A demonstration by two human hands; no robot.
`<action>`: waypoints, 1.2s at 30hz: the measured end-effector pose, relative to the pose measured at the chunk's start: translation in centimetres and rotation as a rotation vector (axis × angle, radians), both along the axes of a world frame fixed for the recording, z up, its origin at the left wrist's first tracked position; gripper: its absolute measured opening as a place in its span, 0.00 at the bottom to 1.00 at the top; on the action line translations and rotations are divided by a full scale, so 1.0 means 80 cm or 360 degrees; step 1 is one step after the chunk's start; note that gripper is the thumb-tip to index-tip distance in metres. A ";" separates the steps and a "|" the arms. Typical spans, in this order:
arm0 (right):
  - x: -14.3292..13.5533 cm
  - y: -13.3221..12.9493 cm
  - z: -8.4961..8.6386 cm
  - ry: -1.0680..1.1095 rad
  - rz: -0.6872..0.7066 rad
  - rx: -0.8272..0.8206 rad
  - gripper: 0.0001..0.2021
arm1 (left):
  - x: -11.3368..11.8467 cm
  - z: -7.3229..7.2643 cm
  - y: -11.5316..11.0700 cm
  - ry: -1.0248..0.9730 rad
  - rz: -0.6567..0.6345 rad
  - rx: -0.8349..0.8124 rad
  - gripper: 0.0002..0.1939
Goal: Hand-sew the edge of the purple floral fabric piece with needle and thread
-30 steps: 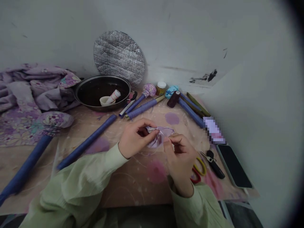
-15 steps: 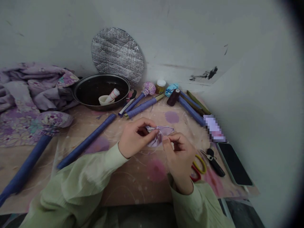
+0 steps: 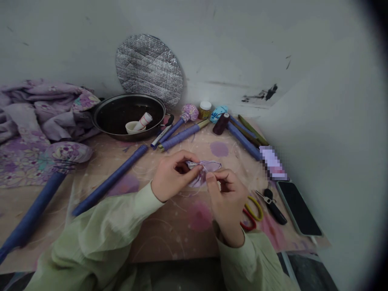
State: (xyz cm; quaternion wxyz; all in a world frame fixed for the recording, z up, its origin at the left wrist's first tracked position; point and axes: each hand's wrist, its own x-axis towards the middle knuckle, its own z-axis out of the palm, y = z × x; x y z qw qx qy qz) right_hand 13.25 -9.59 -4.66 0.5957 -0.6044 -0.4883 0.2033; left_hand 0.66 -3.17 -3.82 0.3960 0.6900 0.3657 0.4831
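My left hand (image 3: pixel 171 176) pinches a small piece of thin purple fabric (image 3: pixel 199 180) between thumb and fingers, near the middle of the table. The fabric looks gathered, with a dark line along its upper edge. Close on its right, my right hand (image 3: pixel 228 198) is closed in a pinch on a thin, pale needle (image 3: pixel 205 169), which slants up to the fabric at my left fingertips. Any thread on it is too fine to make out. Beside my right wrist lie scissors (image 3: pixel 257 210) with red and yellow handles, their blades hidden.
A dark pan (image 3: pixel 100 125) holding a small bowl stands at the back left, beside bunched floral cloth (image 3: pixel 39 117). Blue-wrapped sticks (image 3: pixel 112 178) lie left and behind. A dark thread spool (image 3: pixel 221 124), a jar (image 3: pixel 205 110) and a phone (image 3: pixel 298 208) are also around.
My right hand has shifted very slightly left, still pinching the needle. My left hand and the fabric are almost unchanged.
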 end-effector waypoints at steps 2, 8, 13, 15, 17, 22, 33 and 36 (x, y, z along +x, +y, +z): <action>-0.001 0.000 -0.001 -0.0002 -0.0010 0.0001 0.07 | 0.000 0.000 0.000 0.0007 0.0002 0.0006 0.05; -0.002 0.001 -0.001 -0.0010 -0.0023 0.0040 0.08 | 0.001 0.003 -0.001 0.0042 0.0036 0.0084 0.03; -0.003 0.001 0.002 -0.0016 -0.0026 0.0060 0.07 | 0.000 0.006 -0.001 0.0085 0.0089 0.0215 0.02; -0.003 0.001 0.002 -0.0020 -0.0028 0.0060 0.06 | -0.001 0.007 -0.002 0.0091 0.0108 0.0243 0.01; -0.003 0.001 0.001 -0.0023 -0.0032 0.0059 0.06 | -0.001 0.007 -0.002 0.0093 0.0113 0.0249 0.01; -0.004 0.002 0.001 -0.0021 -0.0061 0.0065 0.06 | -0.002 0.005 -0.002 0.0070 0.0107 0.0317 0.00; 0.011 0.003 0.012 0.0199 0.0119 -0.0008 0.07 | 0.001 0.003 -0.003 -0.0063 0.0004 0.0159 0.01; 0.011 0.003 0.011 0.0226 0.0119 -0.0002 0.06 | 0.001 0.004 -0.003 -0.0063 0.0001 0.0202 0.01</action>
